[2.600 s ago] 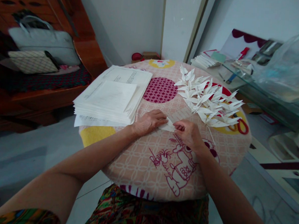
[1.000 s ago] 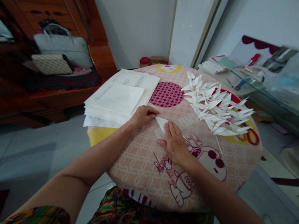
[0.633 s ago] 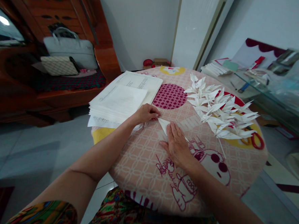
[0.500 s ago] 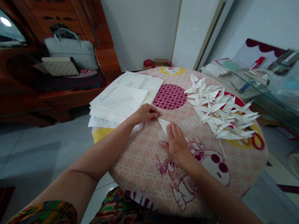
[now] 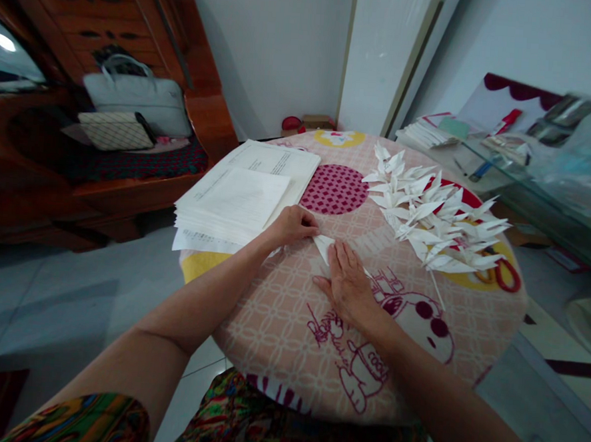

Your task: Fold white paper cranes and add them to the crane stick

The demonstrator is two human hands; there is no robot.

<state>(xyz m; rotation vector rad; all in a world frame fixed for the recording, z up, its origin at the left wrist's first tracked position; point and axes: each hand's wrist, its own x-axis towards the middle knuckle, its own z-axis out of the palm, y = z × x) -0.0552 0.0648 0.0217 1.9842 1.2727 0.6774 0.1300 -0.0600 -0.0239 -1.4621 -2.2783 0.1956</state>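
Note:
A small folded white paper [image 5: 322, 246] lies on a round table with a pink cartoon cloth [image 5: 288, 334]. My right hand [image 5: 348, 284] lies flat on the paper, fingers stretched out and pressing it down. My left hand [image 5: 291, 225] has curled fingers that pinch the paper's left tip. Most of the paper is hidden under my right palm. To the right lies a pile of several folded white paper cranes [image 5: 433, 213]. A thick stack of white sheets [image 5: 242, 194] sits on the table's left part, just beyond my left hand.
Red scissor handles [image 5: 505, 277] peek out beside the cranes. A glass-topped table [image 5: 538, 189] with books and plastic bags stands to the right. A wooden bench [image 5: 102, 182] with a grey bag and a checked bag stands to the left. Below is grey tiled floor.
Earlier both hands pinched the paper; then my right hand went flat on it. Over the last half second the left fingertips slid slightly along the paper's tip, and the view shifted a little.

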